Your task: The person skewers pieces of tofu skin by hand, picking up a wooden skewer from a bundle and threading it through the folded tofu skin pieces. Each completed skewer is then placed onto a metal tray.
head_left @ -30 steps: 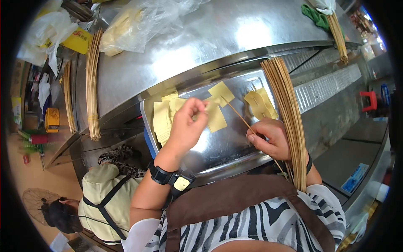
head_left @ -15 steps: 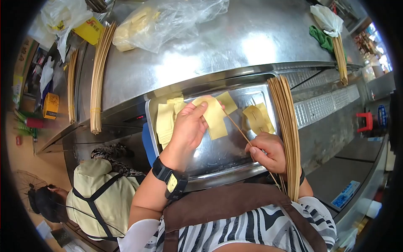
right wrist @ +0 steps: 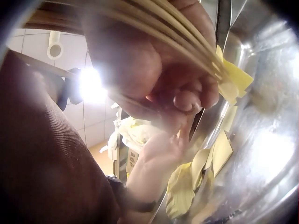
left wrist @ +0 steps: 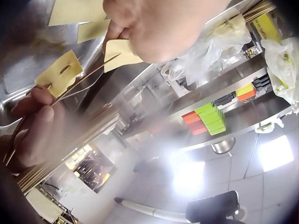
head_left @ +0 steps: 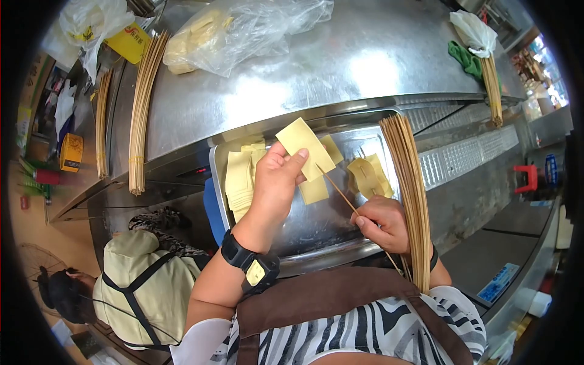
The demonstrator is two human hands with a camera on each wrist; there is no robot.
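Note:
In the head view the left hand [head_left: 277, 182] pinches a flat yellow sheet [head_left: 305, 148] between thumb and fingers, above a metal tray [head_left: 292, 240]. A thin wooden stick [head_left: 342, 196] is gripped by the right hand [head_left: 384, 224], its tip at the sheet's lower edge. A thick bundle of sticks [head_left: 413, 201] lies along the right hand and forearm. The left wrist view shows the pinched sheet [left wrist: 120, 55] with the stick's tip against it. Inside the tray are a stack of sheets [head_left: 238, 182] at left, loose sheets in the middle and skewered sheets [head_left: 368, 176] at right.
Beyond the tray stands a steel counter [head_left: 304, 73] with a plastic bag [head_left: 225, 36] and a stick bundle [head_left: 145, 115]. Another bundle [head_left: 491, 85] lies at the far right, by a green cloth [head_left: 465, 57]. A person [head_left: 140, 286] is at the lower left.
The left hand has lifted a sheet off the tray and turned it toward the stick. The right hand still grips the stick, whose tip now meets the sheet.

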